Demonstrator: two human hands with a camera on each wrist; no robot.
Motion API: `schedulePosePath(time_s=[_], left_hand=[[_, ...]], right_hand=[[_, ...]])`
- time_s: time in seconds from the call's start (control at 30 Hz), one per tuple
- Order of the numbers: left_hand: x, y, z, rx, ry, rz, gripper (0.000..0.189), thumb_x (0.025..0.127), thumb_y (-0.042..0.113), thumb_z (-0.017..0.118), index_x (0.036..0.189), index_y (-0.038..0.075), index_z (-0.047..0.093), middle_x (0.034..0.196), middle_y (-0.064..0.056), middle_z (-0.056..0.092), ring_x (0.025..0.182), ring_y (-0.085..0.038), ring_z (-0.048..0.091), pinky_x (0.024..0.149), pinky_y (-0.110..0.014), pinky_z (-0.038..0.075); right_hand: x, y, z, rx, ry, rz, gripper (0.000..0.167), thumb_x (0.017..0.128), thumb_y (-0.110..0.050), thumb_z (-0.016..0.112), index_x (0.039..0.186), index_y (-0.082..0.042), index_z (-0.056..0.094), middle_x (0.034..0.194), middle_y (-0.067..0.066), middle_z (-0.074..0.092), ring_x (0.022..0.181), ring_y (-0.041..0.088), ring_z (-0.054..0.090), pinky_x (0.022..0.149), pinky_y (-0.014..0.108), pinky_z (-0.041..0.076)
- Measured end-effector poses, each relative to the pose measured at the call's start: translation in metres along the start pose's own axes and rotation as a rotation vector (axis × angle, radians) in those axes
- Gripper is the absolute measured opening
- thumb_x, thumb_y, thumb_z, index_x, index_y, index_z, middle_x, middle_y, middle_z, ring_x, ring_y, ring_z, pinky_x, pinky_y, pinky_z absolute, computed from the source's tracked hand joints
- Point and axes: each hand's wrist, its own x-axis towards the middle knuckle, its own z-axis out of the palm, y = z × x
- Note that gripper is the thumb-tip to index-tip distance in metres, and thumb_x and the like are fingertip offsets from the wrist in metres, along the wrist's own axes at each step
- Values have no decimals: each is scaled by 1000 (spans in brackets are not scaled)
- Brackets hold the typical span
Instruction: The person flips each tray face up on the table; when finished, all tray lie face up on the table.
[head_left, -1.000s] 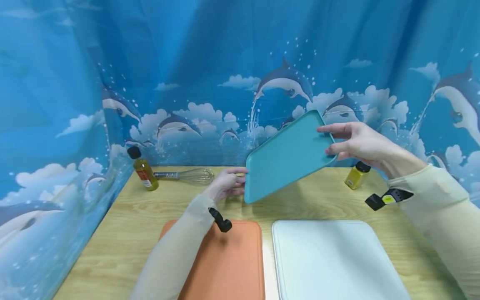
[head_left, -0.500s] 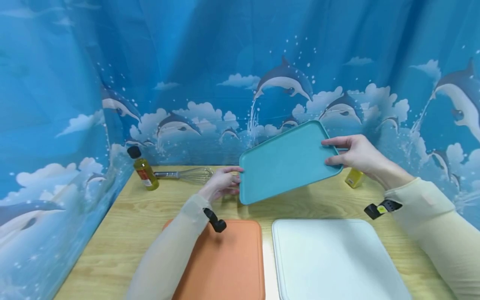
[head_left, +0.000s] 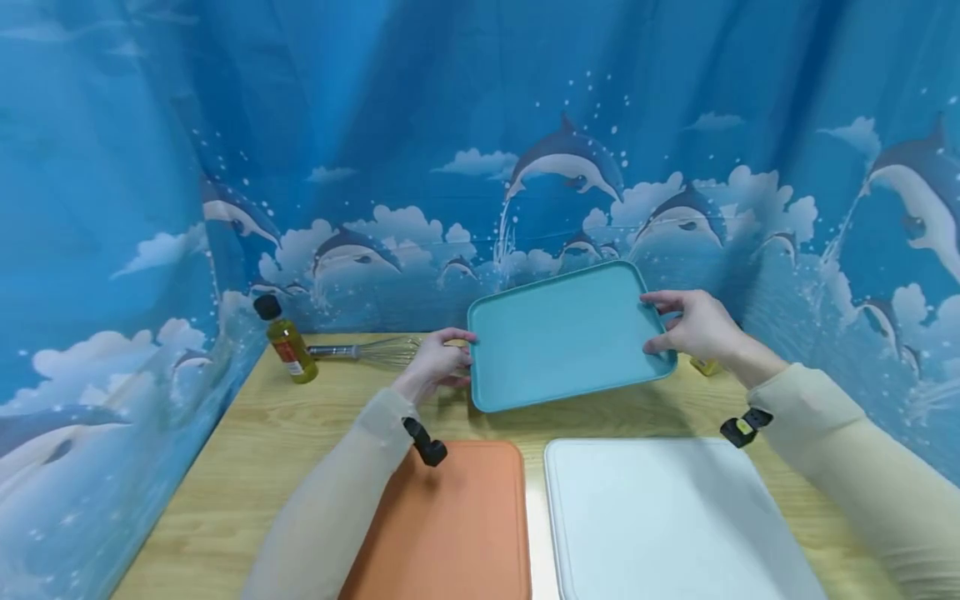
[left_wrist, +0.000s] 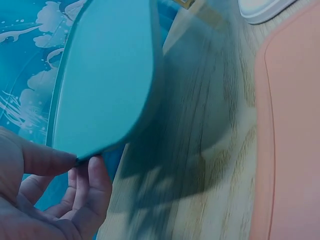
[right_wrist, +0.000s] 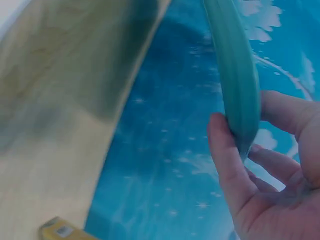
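Observation:
A teal rectangular tray (head_left: pixel 558 342) is held up above the back of the table, tilted with its right end higher. My left hand (head_left: pixel 438 360) pinches its left edge; in the left wrist view, the thumb lies on one face near a rounded corner of the tray (left_wrist: pixel 107 70) and the fingers behind. At the other end, my right hand (head_left: pixel 697 329) grips the short edge. The right wrist view shows the tray (right_wrist: pixel 235 75) edge-on between the thumb and fingers of that hand (right_wrist: pixel 280 170).
An orange board (head_left: pixel 468 517) and a white board (head_left: pixel 667 517) lie side by side in front. Back left are an oil bottle (head_left: pixel 291 348) and a whisk (head_left: pixel 382 352). A yellow bottle (head_left: pixel 705 367) is mostly hidden behind my right hand. A dolphin-print curtain (head_left: pixel 420 125) hangs behind.
The tray has come down at its right end and shifted slightly left, lying closer to level. Both hands moved with it, the right one down and left, now covering most of the yellow bottle.

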Motion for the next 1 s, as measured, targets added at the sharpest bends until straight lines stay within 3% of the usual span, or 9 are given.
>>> schedulePosePath(time_s=[0.17,0.3,0.5,0.6,0.7,0.83,1.0], left_hand=[[2,1,3,55,31,34,46,103,-7,61,141,16,72,113,-8,70,84,-17,68,85,-45,68],[3,-2,6,98,43,49,48,99,-10,60,140,13,73,104,-5,64,75,-16,62,74,-39,66],[4,-6,12,133,48,57,48,98,-13,59,138,8,74,93,-5,62,75,-17,62,63,-31,61],[5,-9,13,142,62,41,48,98,-13,59,138,9,76,89,-6,65,74,-17,65,61,-29,60],[7,-12,14,155,66,15,51,97,-14,58,139,9,75,90,-9,67,73,-17,64,60,-28,59],[9,-17,15,195,89,-3,55,95,-15,58,141,9,75,93,-9,65,73,-18,61,59,-27,59],[13,-21,15,260,121,4,53,94,-14,59,139,8,78,100,-11,68,69,-15,58,58,-26,60]], right_hand=[[8,19,20,-30,-14,30,89,93,-17,92,169,-4,47,160,38,53,127,51,68,79,43,66],[15,34,38,-41,-35,44,88,91,-15,93,166,1,50,156,39,56,124,50,68,76,40,64],[26,58,61,-83,-46,50,84,85,-15,95,159,3,59,152,38,58,129,52,62,76,38,62],[28,66,70,-93,-57,58,84,84,-15,96,157,3,60,151,38,60,130,52,62,83,44,64],[30,70,79,-79,-73,71,83,83,-13,95,156,4,61,153,39,60,135,54,61,98,55,64],[33,71,86,-62,-101,86,83,83,-11,95,156,5,60,161,38,55,147,58,54,119,67,54],[35,69,90,-44,-130,110,80,85,-11,95,156,2,62,166,38,51,154,59,48,126,70,48]])
